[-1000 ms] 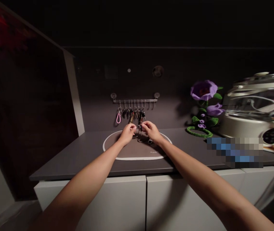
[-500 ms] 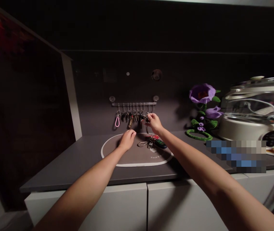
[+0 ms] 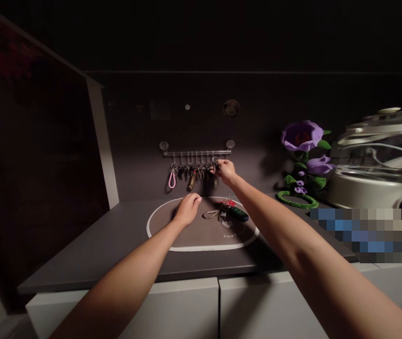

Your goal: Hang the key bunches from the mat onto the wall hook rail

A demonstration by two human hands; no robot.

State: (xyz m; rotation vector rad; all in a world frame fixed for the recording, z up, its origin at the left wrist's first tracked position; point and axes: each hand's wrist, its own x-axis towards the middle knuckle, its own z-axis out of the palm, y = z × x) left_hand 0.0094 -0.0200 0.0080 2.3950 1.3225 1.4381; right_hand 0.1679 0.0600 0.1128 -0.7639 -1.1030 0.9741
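Note:
A clear hook rail point(image 3: 197, 152) is fixed to the dark back wall, with several key rings hanging from it. At its left end is a pink loop keychain point(image 3: 172, 179); a brown keychain point(image 3: 192, 179) hangs nearer the middle. My right hand point(image 3: 226, 170) pinches a bunch of keys point(image 3: 216, 165) by its ring, up against the hooks at the right end. Whether the ring is on a hook I cannot tell. My left hand point(image 3: 188, 209) is loosely closed above the oval mat point(image 3: 172, 240), with nothing visible in it.
On the mat lies another key bunch with a braided strap point(image 3: 211, 214), a red tag point(image 3: 229, 203) and a black fob point(image 3: 239, 213). Purple crocheted flowers point(image 3: 302, 136) and a white appliance with a clear lid point(image 3: 373, 183) stand to the right on the dark counter point(image 3: 91, 249).
My right hand has risen slightly, lifting the key ring closer to the hooks. My left hand stays nearly in place over the mat. The view has shifted a little.

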